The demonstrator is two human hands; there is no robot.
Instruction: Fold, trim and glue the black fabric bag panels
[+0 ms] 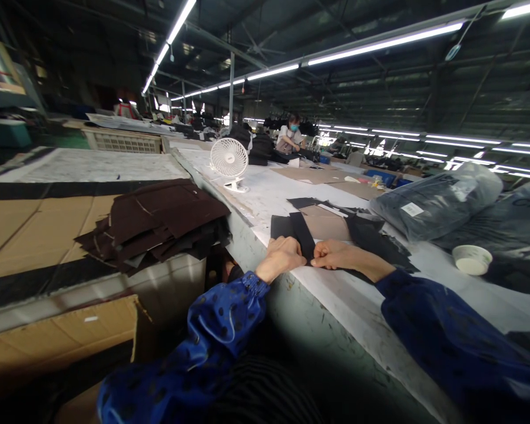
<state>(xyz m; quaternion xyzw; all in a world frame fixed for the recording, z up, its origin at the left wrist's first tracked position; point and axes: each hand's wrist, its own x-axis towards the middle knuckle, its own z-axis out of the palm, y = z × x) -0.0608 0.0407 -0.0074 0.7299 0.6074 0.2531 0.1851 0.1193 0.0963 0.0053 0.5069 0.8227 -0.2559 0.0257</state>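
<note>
My left hand [284, 257] is closed at the table's near edge, its curled fingers on the lower end of a dark fabric piece [301, 231]. Just to the right, my right hand [335, 255] pinches the same piece near its lower corner. Both hands are close together, with a small gap between the fingertips. Beyond them lies a grey-brown panel [329, 227] among dark cut fabric pieces [371, 232]. A narrow white strip [333, 210] rests on top of these. The fingers cover the fabric's lower edge.
A white clip fan [228, 159] stands on the white-covered table [265, 182]. Dark brown fabric pieces [159, 215] are stacked on the left surface. At right are a plastic-wrapped bundle [437, 200] and a white bowl [471, 260]. Another person [290, 136] works farther back.
</note>
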